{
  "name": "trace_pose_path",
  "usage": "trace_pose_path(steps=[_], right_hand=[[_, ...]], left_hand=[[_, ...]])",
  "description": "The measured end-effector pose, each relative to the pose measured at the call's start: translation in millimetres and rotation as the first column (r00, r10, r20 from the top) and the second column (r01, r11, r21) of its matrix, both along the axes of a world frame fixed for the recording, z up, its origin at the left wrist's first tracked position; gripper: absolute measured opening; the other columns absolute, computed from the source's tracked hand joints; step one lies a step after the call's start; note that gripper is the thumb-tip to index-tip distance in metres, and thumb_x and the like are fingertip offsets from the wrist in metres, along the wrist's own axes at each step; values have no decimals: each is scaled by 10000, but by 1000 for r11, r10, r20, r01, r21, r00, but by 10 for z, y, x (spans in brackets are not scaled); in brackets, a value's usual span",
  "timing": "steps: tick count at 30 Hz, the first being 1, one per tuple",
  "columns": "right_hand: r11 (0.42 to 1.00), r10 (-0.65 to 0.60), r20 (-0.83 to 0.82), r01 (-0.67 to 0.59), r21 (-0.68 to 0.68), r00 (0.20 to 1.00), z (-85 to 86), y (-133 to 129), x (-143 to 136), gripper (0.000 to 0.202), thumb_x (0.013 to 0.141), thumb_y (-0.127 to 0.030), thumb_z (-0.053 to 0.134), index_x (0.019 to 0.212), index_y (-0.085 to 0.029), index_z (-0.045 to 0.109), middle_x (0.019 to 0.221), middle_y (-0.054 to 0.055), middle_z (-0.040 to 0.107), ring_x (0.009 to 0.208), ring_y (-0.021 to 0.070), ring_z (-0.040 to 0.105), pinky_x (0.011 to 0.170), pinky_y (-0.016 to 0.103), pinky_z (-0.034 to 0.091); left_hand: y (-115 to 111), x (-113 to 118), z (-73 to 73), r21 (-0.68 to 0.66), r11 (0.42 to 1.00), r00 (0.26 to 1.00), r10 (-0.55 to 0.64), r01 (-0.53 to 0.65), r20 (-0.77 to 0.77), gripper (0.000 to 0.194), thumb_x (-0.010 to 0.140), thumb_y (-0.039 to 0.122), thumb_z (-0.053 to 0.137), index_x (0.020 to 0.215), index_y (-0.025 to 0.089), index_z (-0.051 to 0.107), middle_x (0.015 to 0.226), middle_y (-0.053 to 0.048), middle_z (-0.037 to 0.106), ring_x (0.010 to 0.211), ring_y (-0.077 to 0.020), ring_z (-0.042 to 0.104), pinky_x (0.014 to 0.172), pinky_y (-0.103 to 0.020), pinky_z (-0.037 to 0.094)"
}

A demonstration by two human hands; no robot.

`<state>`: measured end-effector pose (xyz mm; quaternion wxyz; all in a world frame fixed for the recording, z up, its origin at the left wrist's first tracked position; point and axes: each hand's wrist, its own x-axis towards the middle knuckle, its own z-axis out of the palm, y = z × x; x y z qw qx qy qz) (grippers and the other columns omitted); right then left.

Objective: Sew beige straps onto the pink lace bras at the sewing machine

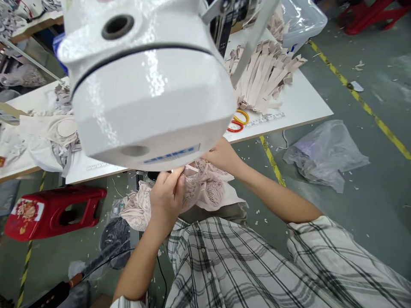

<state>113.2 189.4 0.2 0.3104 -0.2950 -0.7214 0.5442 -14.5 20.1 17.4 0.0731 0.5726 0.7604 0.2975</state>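
Observation:
Pale pink lace bras [212, 192] lie bunched over my lap, just below the front of a white sewing machine [154, 111]. My left hand [167, 194] is closed, thumb and index finger pinching the edge of a lace bra near a narrow pale strip [192, 168]. On the other side of that strip, my right hand [223, 157] grips the same lace; its fingertips are partly hidden by the machine head. The needle area is out of sight behind the machine's housing.
Beige fabric strips [261, 72] lie fanned on the white table [308, 100], near orange-and-red-handled scissors [238, 121]. White cut pieces [61, 132] are piled at left. A red stool [58, 209] and a plastic bag [324, 154] are on the floor. A clear bin [303, 23] stands behind.

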Motion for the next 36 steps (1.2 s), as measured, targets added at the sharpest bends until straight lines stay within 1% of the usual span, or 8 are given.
trace_pose_path(steps=[4, 7, 10, 14, 18, 22, 29, 36], right_hand=[[983, 4, -65, 8, 184, 998, -3, 67, -119, 67, 802, -258, 681, 769, -206, 659, 1015, 44, 657, 1021, 231, 617, 918, 391, 482], [968, 45, -75, -25, 250, 996, 20, 87, -173, 63, 821, -229, 633, 766, -205, 651, 1101, 58, 643, 1081, 241, 594, 951, 415, 473], [962, 70, -53, -53, 269, 996, 61, 87, -190, 106, 831, -218, 591, 732, -197, 622, 993, 59, 635, 965, 223, 592, 874, 395, 491], [952, 128, 4, -124, 279, 992, 108, 141, -198, 177, 806, -208, 574, 639, -199, 513, 803, 27, 559, 786, 182, 535, 710, 325, 463], [926, 183, 66, -195, 323, 981, 113, 252, -232, 217, 760, -195, 586, 611, -201, 428, 737, -3, 479, 686, 139, 451, 614, 284, 383], [910, 189, 104, -214, 356, 976, 93, 313, -262, 198, 743, -195, 603, 640, -203, 433, 716, -15, 442, 683, 133, 419, 608, 281, 347], [918, 187, 152, -227, 324, 971, 87, 328, -269, 222, 710, -167, 625, 607, -196, 431, 710, -15, 426, 687, 135, 420, 608, 287, 346], [935, 213, 147, -245, 257, 966, 130, 336, -259, 175, 715, -121, 625, 627, -202, 497, 733, -2, 454, 778, 177, 475, 692, 322, 426]], left_hand=[[-36, -177, -39, -87, 989, 976, -102, 121, 194, 360, 967, 336, 525, 1304, 253, 620, 1149, -69, 718, 1083, -228, 675, 867, -295, 553], [-51, -250, -71, -107, 980, 958, -137, 168, 250, 379, 948, 359, 555, 1307, 252, 615, 1157, -75, 719, 1122, -252, 665, 853, -310, 568], [-60, -187, -23, -117, 985, 937, -83, 130, 339, 380, 966, 348, 531, 1329, 249, 591, 1240, -80, 690, 1186, -251, 634, 866, -317, 568], [-76, 0, 119, -97, 995, 891, 21, 26, 454, 340, 986, 325, 506, 1295, 224, 608, 1287, -87, 670, 1200, -242, 626, 907, -343, 564], [-74, 105, 195, -101, 992, 876, -16, 73, 483, 293, 997, 320, 486, 1191, 216, 681, 1168, -84, 725, 1040, -224, 698, 808, -324, 583], [-10, 87, 210, -95, 987, 875, -70, 131, 480, 324, 997, 307, 483, 1238, 200, 671, 1061, -81, 756, 846, -189, 727, 664, -276, 566], [109, 31, 267, -150, 989, 872, 63, 12, 486, 285, 973, 312, 518, 1119, 202, 737, 978, -52, 775, 957, -216, 720, 675, -268, 563], [126, 26, 256, -125, 992, 894, 26, 33, 447, 284, 965, 300, 513, 1096, 201, 746, 884, -33, 775, 894, -215, 727, 671, -283, 566]])
